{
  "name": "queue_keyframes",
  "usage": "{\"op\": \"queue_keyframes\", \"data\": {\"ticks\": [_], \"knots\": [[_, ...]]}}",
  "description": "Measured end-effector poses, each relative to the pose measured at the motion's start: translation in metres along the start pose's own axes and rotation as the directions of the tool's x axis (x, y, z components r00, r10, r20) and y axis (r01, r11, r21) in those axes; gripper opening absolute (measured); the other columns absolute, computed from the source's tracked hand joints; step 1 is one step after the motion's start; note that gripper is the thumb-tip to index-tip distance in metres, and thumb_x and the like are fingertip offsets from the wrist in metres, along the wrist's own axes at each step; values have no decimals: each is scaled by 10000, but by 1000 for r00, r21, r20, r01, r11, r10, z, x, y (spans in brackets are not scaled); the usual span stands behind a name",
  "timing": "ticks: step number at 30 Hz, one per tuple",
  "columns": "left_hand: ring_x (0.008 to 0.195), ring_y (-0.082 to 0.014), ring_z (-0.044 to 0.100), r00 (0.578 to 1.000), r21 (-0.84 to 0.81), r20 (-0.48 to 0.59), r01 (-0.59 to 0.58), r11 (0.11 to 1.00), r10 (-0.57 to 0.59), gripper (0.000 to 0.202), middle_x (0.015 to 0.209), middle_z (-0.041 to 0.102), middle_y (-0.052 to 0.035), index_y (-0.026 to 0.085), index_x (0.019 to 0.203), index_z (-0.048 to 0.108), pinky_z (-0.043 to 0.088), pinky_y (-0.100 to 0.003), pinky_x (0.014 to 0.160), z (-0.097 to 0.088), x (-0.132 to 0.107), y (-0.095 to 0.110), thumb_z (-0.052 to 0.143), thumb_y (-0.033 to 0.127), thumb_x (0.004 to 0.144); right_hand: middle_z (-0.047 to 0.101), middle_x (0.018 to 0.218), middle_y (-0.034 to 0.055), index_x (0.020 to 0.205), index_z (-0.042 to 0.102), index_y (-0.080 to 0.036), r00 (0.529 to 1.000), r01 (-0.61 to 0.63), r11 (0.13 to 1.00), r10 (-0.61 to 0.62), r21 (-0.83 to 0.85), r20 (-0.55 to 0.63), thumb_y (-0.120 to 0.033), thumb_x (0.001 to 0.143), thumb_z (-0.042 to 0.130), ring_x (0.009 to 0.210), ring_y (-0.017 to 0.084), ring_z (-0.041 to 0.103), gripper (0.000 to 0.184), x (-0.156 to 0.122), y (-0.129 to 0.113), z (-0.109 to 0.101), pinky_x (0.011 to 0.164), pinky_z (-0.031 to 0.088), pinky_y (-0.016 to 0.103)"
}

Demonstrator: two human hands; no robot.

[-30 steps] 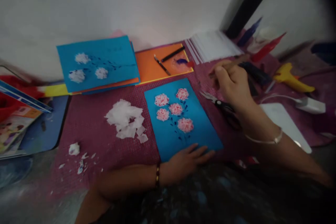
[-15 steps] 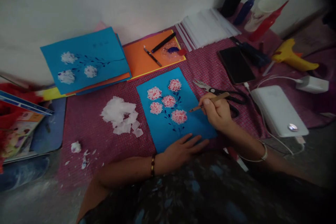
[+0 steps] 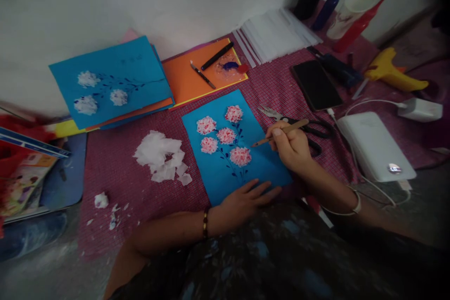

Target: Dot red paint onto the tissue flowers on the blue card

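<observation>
My right hand (image 3: 288,146) pinches a slim tan paintbrush (image 3: 280,132), its tip by the upper right edge of the lowest pink-and-white flower (image 3: 240,156). Several such flowers, made of crumpled-looking bits, stand out from a blue card (image 3: 259,117), with dark blue painted stems and leaves between them. Flat across the card's lower edge lies my left hand (image 3: 244,202), fingers spread. Black-handled scissors (image 3: 298,124) rest just beyond my right hand, partly behind it.
White paper scraps (image 3: 160,154) lie left of the card. Behind are another blue card (image 3: 133,63) with white flowers and an orange sheet (image 3: 183,77) bearing pens and paint. To the right sit a phone (image 3: 316,85), a white power bank (image 3: 376,147) with cables, and a yellow glue gun (image 3: 393,72).
The brush tip has shifted slightly up and left, close to the lowest flower's edge. My left hand stays on the card. The view has moved a little.
</observation>
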State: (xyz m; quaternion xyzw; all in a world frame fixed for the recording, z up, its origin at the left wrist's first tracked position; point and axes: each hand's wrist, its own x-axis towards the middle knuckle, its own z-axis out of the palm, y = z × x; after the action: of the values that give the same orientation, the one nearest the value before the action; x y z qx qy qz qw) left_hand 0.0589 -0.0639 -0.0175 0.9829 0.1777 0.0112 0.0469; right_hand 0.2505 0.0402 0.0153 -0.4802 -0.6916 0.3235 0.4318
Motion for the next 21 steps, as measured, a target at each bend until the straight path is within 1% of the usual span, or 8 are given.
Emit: {"op": "queue_keyframes", "data": {"ticks": [3, 9, 14, 16, 18, 21], "knots": [[1395, -210, 290, 1000, 18, 5, -8, 1000, 8, 498, 1573, 177, -37, 189, 1423, 380, 285, -360, 1134, -3, 0, -1, 352, 414, 979, 487, 542, -30, 797, 540, -220, 1000, 2, 1000, -1, -12, 11, -324, 966, 336, 474, 122, 462, 285, -1, 1, -1, 509, 370, 288], [1374, -193, 318, 1000, 50, -7, 3, 999, -2, 501, 1572, 186, -18, 183, 1439, 354, 261, -344, 1144, -2, 1, -1, 302, 404, 993, 531, 610, -9, 774, 537, -209, 996, 66, 997, -63, -41, 68, -301, 955, 346, 547, 135, 509, 278, 2, 1, 1, 573, 391, 296], [1373, -198, 322, 1000, 54, -14, -4, 999, 5, 485, 1570, 195, -24, 186, 1423, 386, 265, -350, 1141, 1, 1, -1, 322, 394, 990, 537, 602, -13, 757, 539, -208, 994, 74, 997, -71, -31, 88, -289, 951, 359, 525, 129, 503, 277, 2, 2, 2, 556, 387, 294], [1377, -200, 317, 1000, 56, -15, -5, 998, 6, 488, 1571, 188, -24, 185, 1428, 381, 264, -350, 1142, 1, 0, 0, 329, 390, 988, 527, 590, -15, 765, 544, -208, 996, 61, 998, -60, -18, 69, -294, 955, 354, 514, 127, 497, 282, 1, 1, 1, 545, 387, 294], [1380, -201, 311, 1000, 57, -17, -4, 998, 5, 500, 1572, 186, -23, 187, 1439, 363, 257, -349, 1146, 2, 0, -1, 327, 399, 987, 515, 567, -19, 779, 546, -211, 998, 21, 1000, -21, 12, 52, -308, 963, 344, 494, 124, 487, 290, 1, 1, 1, 520, 382, 291], [1383, -201, 307, 1000, 58, -17, -7, 998, 8, 521, 1570, 194, -22, 195, 1445, 356, 258, -349, 1148, 2, 0, -1, 321, 434, 984, 510, 556, -18, 789, 539, -216, 998, -11, 999, 8, 53, 66, -330, 967, 340, 481, 124, 485, 291, 0, 1, 1, 497, 383, 292]]}}
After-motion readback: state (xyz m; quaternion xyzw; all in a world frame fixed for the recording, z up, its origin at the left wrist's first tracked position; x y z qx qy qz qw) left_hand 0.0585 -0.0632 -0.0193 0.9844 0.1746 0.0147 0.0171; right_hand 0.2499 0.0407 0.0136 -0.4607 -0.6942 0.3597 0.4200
